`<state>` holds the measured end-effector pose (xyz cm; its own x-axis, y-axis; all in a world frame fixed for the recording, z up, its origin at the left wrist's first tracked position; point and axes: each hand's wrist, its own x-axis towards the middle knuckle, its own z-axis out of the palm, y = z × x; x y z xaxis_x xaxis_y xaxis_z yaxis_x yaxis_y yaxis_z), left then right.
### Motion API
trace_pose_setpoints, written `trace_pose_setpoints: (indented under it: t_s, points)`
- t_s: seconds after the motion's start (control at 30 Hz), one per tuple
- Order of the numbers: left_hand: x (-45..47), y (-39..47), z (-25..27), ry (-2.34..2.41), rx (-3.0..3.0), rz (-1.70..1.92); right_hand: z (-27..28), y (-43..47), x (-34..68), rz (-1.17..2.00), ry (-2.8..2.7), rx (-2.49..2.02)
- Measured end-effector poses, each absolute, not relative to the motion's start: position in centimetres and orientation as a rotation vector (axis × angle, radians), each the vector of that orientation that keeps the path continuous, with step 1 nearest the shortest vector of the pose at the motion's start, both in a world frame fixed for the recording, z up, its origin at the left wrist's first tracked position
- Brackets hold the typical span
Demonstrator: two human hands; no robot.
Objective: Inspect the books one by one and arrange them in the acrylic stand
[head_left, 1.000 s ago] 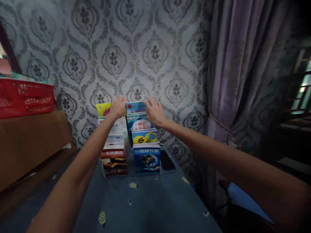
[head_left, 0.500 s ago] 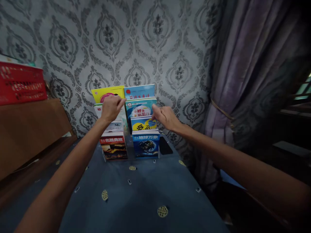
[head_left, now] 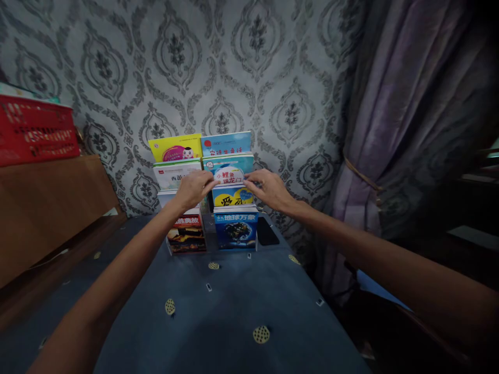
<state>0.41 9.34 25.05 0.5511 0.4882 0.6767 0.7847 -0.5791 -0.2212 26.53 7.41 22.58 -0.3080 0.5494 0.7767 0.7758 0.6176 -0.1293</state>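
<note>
Two columns of upright books stand in tiers on a rack. In the right column, a yellow-and-blue book (head_left: pixel 233 197) sits behind a dark blue book (head_left: pixel 236 228) and in front of a turquoise book (head_left: pixel 228 165). My left hand (head_left: pixel 194 189) has its fingers closed at the yellow-and-blue book's upper left corner, and its wrist covers part of the left column. Opposite it, my right hand (head_left: pixel 268 188) pinches at that book's upper right corner. Partly behind my left hand are a white book (head_left: pixel 166 174) and a red-topped book (head_left: pixel 189 234).
At the back rise a yellow book (head_left: pixel 175 148) and a light blue book (head_left: pixel 226 143). A black phone-like slab (head_left: pixel 267 231) lies right of the rack on the dark blue tablecloth (head_left: pixel 234 301). A red basket (head_left: pixel 37 130) rests on a brown box (head_left: pixel 50 208); a curtain (head_left: pixel 374 130) hangs right.
My left hand has moved right and down from the yellow book to the yellow-and-blue book's left corner. My right hand stays at the right corner. The view has shifted slightly.
</note>
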Motion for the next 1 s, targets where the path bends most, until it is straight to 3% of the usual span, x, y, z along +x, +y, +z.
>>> trace_pose_setpoints:
  t_s: [0.27,0.53,0.73,1.0]
  points:
    - [1.4,10.2,21.2,-1.129,-2.307,-0.705,18.9,10.8,26.9,-0.420,-2.059,-1.103]
    - [2.0,10.2,20.0,-1.273,-2.332,-0.778,18.5,10.6,26.5,-0.456,-2.069,-1.127]
    - [0.8,9.6,23.4,-1.085,-2.158,-0.876,22.0,9.9,25.7,-0.634,-1.998,-1.009]
    - [-3.4,14.3,31.1,-1.199,-1.874,-1.127,29.1,12.5,22.6,-0.777,-2.000,-1.042]
